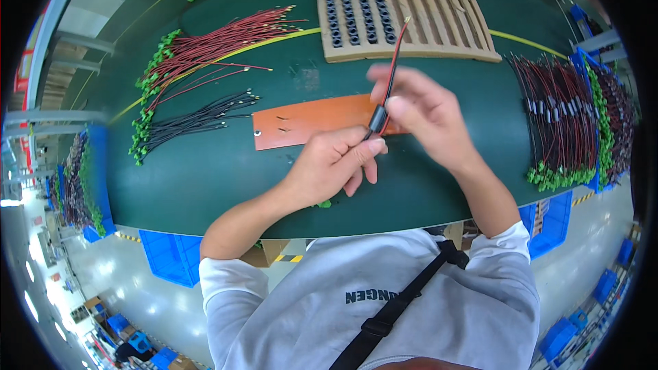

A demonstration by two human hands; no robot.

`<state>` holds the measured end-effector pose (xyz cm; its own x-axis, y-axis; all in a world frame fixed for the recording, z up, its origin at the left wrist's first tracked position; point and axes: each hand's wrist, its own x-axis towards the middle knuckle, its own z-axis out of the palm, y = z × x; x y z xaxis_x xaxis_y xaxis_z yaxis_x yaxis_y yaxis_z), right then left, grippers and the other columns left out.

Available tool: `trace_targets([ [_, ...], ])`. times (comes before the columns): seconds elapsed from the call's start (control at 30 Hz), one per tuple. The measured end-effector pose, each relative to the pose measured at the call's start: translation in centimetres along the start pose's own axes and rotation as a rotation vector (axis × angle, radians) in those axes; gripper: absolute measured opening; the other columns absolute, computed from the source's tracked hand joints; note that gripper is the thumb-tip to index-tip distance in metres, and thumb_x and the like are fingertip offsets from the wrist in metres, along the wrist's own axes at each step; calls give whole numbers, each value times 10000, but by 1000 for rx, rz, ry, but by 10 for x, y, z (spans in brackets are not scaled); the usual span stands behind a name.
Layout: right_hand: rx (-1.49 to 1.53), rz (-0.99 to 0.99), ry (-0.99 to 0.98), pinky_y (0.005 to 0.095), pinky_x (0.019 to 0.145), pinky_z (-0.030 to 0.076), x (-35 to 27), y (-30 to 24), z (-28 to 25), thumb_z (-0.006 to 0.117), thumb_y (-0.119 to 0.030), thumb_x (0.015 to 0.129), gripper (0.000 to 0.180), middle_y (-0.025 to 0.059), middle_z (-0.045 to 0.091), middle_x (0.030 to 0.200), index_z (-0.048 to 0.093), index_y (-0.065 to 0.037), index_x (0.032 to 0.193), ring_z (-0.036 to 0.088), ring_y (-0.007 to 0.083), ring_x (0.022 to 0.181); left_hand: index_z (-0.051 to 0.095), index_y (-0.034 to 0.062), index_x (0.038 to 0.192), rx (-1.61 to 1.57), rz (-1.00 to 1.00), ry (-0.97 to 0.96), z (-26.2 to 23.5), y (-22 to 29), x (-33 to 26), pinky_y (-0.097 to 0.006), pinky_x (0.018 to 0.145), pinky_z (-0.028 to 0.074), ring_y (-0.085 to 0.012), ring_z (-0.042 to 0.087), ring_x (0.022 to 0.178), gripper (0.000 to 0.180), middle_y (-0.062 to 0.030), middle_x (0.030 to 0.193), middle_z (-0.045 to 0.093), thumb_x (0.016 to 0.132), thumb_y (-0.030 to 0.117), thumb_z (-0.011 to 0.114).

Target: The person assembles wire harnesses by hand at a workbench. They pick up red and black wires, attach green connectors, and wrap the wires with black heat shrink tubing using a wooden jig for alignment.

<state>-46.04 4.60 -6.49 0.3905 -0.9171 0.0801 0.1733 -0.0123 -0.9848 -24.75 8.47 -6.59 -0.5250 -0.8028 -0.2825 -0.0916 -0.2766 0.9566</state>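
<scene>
My left hand (337, 163) is closed, its thumb and fingers pinching a red and black wire pair just below a black cylindrical sleeve (378, 118), probably a ferrite core. From the sleeve the wire pair (396, 51) rises to a pale bare tip in front of the tray. My right hand (428, 113) is blurred by motion beside the sleeve, its thumb and fingers apart around the wire. Whether it touches the wire is hard to see. Under both hands lies an orange board (301, 122), partly covered by them.
Behind stands a cardboard tray (449, 53) with slots, its left rows filled with black cylinders (355, 17). Red wires (212, 41) and black wires (199, 120) with green ends lie left. Sleeved wire bundles (558, 113) lie right. Blue bins (171, 260) stand below the table edge.
</scene>
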Motion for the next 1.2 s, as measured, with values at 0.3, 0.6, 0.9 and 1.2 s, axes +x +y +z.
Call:
trace_targets([
  [0.3, -25, -7, 84, 231, 543, 434, -14, 40, 4, 641, -173, 1037, 223, 22, 586, 783, 719, 20, 957, 522, 60, 608, 307, 30, 1503, -303, 159, 46, 15, -46, 27, -242, 548, 482, -145, 624, 665, 529, -149, 1035, 657, 1050, 107, 569],
  [0.6, 43, 122, 175, 218, 481, 425, -7, 38, -17, 568, -268, 1079, 367, 25, 597, 678, 734, 57, 1044, 536, 64, 536, 517, -33, 1322, -275, 17, -40, 25, -61, 17, -268, 609, 560, -174, 697, 745, 319, -204, 1123, 692, 1099, 190, 475],
  [0.9, 142, 186, 205, 222, 492, 443, -6, 38, -18, 573, -300, 1077, 380, 20, 607, 685, 726, 48, 1060, 545, 72, 540, 507, -21, 1370, -224, 10, -84, 21, -61, 18, -229, 622, 472, -98, 568, 698, 370, -138, 1080, 678, 1103, 235, 494],
  [1.2, 153, 203, 208, 221, 508, 442, -6, 38, -23, 570, -321, 1077, 382, 8, 617, 697, 720, 30, 1086, 546, 70, 554, 530, -2, 1379, -197, 21, -39, 22, -61, 16, -209, 596, 351, -54, 404, 664, 393, -64, 941, 640, 1099, 273, 518],
])
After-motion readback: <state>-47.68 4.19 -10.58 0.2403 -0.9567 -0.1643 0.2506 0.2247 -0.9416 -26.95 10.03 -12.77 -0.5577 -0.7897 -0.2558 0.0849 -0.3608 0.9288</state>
